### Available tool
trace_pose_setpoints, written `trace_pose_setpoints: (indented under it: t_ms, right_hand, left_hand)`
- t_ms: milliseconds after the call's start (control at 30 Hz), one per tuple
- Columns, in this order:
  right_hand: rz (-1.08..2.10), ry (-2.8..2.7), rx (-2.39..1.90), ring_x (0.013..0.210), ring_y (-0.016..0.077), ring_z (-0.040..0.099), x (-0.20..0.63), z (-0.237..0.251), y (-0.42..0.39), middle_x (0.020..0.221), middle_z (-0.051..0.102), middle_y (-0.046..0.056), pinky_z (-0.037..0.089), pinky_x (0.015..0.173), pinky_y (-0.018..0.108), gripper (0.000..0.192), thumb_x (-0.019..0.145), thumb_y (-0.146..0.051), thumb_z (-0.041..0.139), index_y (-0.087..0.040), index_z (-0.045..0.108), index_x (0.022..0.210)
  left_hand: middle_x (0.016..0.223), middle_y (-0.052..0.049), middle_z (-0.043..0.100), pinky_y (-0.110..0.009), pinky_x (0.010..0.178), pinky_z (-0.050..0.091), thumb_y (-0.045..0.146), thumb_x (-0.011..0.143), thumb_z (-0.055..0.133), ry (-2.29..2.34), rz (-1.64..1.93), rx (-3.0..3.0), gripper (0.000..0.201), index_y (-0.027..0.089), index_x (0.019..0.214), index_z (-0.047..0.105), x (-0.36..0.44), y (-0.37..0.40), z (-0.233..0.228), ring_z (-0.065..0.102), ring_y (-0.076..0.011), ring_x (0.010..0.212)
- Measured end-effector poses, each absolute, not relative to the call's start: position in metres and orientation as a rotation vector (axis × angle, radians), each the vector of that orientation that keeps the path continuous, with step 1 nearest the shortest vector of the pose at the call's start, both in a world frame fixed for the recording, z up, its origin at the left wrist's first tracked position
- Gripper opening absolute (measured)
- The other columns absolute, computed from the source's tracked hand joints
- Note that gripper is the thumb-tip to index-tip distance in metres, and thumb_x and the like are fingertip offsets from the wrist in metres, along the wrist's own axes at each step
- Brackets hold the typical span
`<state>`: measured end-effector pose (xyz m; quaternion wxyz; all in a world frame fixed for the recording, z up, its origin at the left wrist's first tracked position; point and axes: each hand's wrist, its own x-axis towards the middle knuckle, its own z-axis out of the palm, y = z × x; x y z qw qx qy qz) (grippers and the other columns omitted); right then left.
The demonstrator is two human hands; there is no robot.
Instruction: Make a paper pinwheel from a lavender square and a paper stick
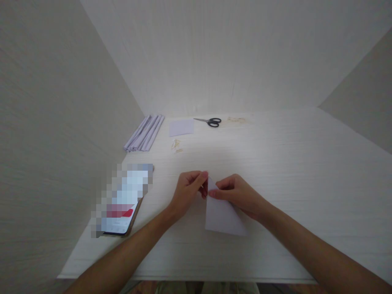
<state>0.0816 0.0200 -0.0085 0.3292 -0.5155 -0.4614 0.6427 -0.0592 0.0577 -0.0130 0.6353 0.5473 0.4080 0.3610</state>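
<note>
Both hands pinch the top corner of a folded sheet of paper near the table's front.

The pale paper (222, 216) lies flat, its point held up between the left hand (186, 190) and right hand (237, 194), fingertips closed on it. A phone (121, 204) sits left; folded strips (143, 132), a small sheet (181, 127) and scissors (210, 121) lie well apart at the back of the table (306, 171).

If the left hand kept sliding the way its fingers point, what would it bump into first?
The left hand points right, toward the right hand. It would almost at once meet the folded paper pinched between them, then the right hand's fingertips. Depth is hard to judge.
</note>
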Motion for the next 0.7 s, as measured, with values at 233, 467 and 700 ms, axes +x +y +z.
trace_pose_setpoints:
  t_ms: [233,467,700]
  right_hand:
    - [1.672,-1.226,-1.336,0.041,0.0032,0.025,0.083,-0.011,0.021,0.043,0.032,-0.007,0.015,0.041,0.022,0.032,0.060,-0.038,0.064,-0.013,0.048,0.047]
    - [1.645,-1.277,-1.338,0.041,0.0033,0.024,0.082,-0.009,0.021,0.043,0.030,-0.007,0.015,0.041,0.022,0.032,0.060,-0.037,0.063,-0.013,0.048,0.046]
    - [1.615,-1.280,-1.369,0.042,0.0038,0.029,0.081,-0.008,0.021,0.043,0.036,-0.006,0.018,0.041,0.022,0.028,0.060,-0.030,0.063,-0.014,0.046,0.045]
  left_hand:
    - [0.043,0.003,0.049,-0.018,0.041,0.038,0.027,0.068,0.056,0.881,0.839,1.243,0.026,0.012,0.047,0.052,-0.061,0.057,-0.009,0.046,-0.0060,0.041]
    - [0.040,0.003,0.047,-0.017,0.040,0.036,0.024,0.068,0.055,0.987,0.824,1.377,0.027,0.012,0.045,0.051,-0.060,0.055,-0.003,0.043,-0.0047,0.039]
    - [0.043,0.002,0.048,-0.019,0.040,0.037,0.027,0.069,0.053,0.993,0.756,1.244,0.027,0.012,0.046,0.051,-0.059,0.057,-0.007,0.045,-0.0062,0.039]
